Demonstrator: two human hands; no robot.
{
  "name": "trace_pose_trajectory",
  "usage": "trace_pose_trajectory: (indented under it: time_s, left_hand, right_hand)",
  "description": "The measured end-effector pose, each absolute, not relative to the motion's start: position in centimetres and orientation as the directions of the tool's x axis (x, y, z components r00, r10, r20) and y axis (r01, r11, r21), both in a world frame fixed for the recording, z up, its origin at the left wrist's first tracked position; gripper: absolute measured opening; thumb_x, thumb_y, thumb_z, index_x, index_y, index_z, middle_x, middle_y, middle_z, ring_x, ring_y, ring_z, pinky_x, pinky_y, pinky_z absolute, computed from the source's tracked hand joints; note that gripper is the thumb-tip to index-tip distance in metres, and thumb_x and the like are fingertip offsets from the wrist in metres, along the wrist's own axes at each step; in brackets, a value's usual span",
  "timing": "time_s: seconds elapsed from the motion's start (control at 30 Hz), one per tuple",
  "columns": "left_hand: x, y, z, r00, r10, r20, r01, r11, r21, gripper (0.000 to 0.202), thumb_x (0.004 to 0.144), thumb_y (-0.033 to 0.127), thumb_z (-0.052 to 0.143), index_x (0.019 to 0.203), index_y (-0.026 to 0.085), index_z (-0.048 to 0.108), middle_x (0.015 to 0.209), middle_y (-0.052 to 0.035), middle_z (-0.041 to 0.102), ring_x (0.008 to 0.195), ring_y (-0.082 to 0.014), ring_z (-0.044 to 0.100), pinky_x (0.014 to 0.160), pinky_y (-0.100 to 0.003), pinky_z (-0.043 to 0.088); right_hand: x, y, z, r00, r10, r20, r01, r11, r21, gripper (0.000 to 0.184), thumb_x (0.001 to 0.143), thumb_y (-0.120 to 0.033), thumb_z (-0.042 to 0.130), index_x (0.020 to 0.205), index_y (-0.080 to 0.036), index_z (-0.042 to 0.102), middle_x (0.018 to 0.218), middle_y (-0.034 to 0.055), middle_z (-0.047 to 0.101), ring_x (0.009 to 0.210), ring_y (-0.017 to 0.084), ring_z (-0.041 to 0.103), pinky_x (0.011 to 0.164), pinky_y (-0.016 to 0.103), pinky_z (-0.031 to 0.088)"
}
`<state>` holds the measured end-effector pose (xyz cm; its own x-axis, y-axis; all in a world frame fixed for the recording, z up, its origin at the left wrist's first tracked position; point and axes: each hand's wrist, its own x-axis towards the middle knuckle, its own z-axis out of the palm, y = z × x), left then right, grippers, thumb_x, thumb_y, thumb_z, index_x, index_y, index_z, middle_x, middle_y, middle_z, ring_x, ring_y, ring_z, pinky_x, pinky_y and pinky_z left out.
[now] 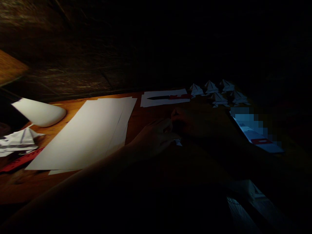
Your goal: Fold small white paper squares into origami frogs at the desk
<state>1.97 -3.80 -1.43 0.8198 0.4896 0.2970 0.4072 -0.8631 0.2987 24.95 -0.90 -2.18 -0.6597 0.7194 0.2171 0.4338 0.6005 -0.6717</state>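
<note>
My left hand (158,134) reaches in over the wooden table, its fingers bent and closed on a small folded paper (178,142). Only a white tip of that paper shows below the fingers. Right beside it, touching or nearly so, my right hand (186,121) is curled shut in deep shadow; whatever its fingers grip is hidden. Beyond the hands, a knife (158,97) with a dark blade and a red handle lies on a small stack of white paper (147,103). Several folded paper figures (217,98) stand at the back right.
Large white sheets (90,130) lie left of my hands. Farther left are a lamp with a white shade (41,112), a crumpled-looking folded paper (20,141) and a red ruler-like strip (21,161). A lit, partly pixelated screen (258,136) is on the right. A dark wall stands behind.
</note>
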Motion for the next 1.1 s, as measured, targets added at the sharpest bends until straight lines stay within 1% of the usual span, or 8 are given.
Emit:
trace_pose_trajectory:
  time_s: [0.13, 0.27, 0.43, 0.6, 0.73, 0.83, 0.93, 1.1]
  left_hand:
    - [1.9, -3.8, -1.4, 0.822, 0.481, 0.305, 0.397, -0.868, 0.300, 0.024, 0.098, 0.021, 0.060, 0.115, 0.028, 0.075, 0.104, -0.0060, 0.057, 0.096, -0.0189, 0.056, 0.076, -0.030, 0.052]
    - [1.6, -3.6, -1.6, 0.822, 0.473, 0.318, 0.389, -0.873, 0.295, 0.021, 0.099, 0.022, 0.061, 0.117, 0.025, 0.072, 0.107, -0.0054, 0.059, 0.096, -0.0180, 0.058, 0.078, -0.030, 0.052]
    - [1.8, -3.6, -1.4, 0.818, 0.486, 0.307, 0.418, -0.870, 0.261, 0.013, 0.100, 0.027, 0.062, 0.103, 0.022, 0.073, 0.100, -0.0042, 0.061, 0.089, -0.0162, 0.059, 0.073, -0.028, 0.051]
    - [1.9, -3.8, -1.2, 0.822, 0.463, 0.331, 0.416, -0.886, 0.205, 0.012, 0.098, 0.026, 0.063, 0.100, 0.021, 0.074, 0.103, -0.0049, 0.062, 0.089, -0.0169, 0.059, 0.072, -0.029, 0.051]
    - [1.9, -3.7, -1.5, 0.829, 0.433, 0.355, 0.387, -0.901, 0.195, 0.015, 0.100, 0.026, 0.062, 0.107, 0.021, 0.074, 0.107, -0.0069, 0.063, 0.098, -0.0203, 0.060, 0.081, -0.033, 0.054]
    - [1.8, -3.6, -1.7, 0.826, 0.419, 0.378, 0.364, -0.907, 0.212, 0.019, 0.103, 0.027, 0.058, 0.115, 0.022, 0.072, 0.109, -0.0070, 0.066, 0.104, -0.0208, 0.060, 0.088, -0.036, 0.055]
    - [1.6, -3.4, -1.9, 0.834, 0.393, 0.386, 0.331, -0.918, 0.220, 0.019, 0.103, 0.025, 0.057, 0.116, 0.021, 0.071, 0.111, -0.0065, 0.069, 0.106, -0.0199, 0.062, 0.091, -0.037, 0.054]
    - [1.5, -3.5, -1.9, 0.826, 0.403, 0.394, 0.307, -0.908, 0.286, 0.015, 0.102, 0.023, 0.059, 0.110, 0.019, 0.071, 0.111, -0.0064, 0.071, 0.107, -0.0191, 0.065, 0.094, -0.037, 0.055]
  right_hand:
    - [25.0, -0.9, -2.2, -0.661, 0.723, 0.201, 0.434, 0.587, -0.684, 0.024, 0.078, -0.007, 0.064, 0.097, -0.020, 0.071, 0.116, 0.0076, 0.056, 0.107, 0.024, 0.057, 0.093, 0.041, 0.050]
    - [24.9, -0.9, -2.3, -0.661, 0.716, 0.223, 0.428, 0.605, -0.672, 0.013, 0.087, -0.014, 0.063, 0.097, -0.018, 0.070, 0.115, 0.0093, 0.056, 0.107, 0.023, 0.057, 0.094, 0.041, 0.050]
    - [24.9, -1.1, -1.9, -0.672, 0.709, 0.213, 0.423, 0.604, -0.676, 0.005, 0.090, -0.019, 0.064, 0.092, -0.019, 0.068, 0.114, 0.0082, 0.056, 0.103, 0.022, 0.057, 0.091, 0.040, 0.050]
    - [24.7, -1.5, -1.6, -0.674, 0.708, 0.211, 0.434, 0.611, -0.662, 0.005, 0.089, -0.018, 0.063, 0.091, -0.019, 0.067, 0.113, 0.0084, 0.056, 0.102, 0.022, 0.057, 0.088, 0.039, 0.049]
    - [24.8, -1.5, -1.1, -0.639, 0.726, 0.253, 0.468, 0.628, -0.622, 0.013, 0.084, -0.017, 0.066, 0.096, -0.019, 0.066, 0.109, 0.0084, 0.058, 0.099, 0.022, 0.057, 0.084, 0.035, 0.048]
    - [25.0, -1.4, -0.3, -0.555, 0.797, 0.237, 0.574, 0.573, -0.584, 0.013, 0.087, -0.028, 0.067, 0.096, -0.018, 0.066, 0.101, 0.0082, 0.062, 0.089, 0.021, 0.058, 0.076, 0.033, 0.045]
    - [25.4, -1.4, 0.4, -0.456, 0.877, 0.154, 0.666, 0.451, -0.595, 0.018, 0.091, -0.037, 0.065, 0.093, -0.019, 0.066, 0.093, 0.0078, 0.067, 0.082, 0.021, 0.059, 0.072, 0.033, 0.042]
    - [25.6, -1.6, 0.5, -0.434, 0.898, 0.072, 0.688, 0.382, -0.617, 0.021, 0.087, -0.040, 0.068, 0.090, -0.019, 0.068, 0.089, 0.0067, 0.070, 0.075, 0.020, 0.059, 0.063, 0.031, 0.039]
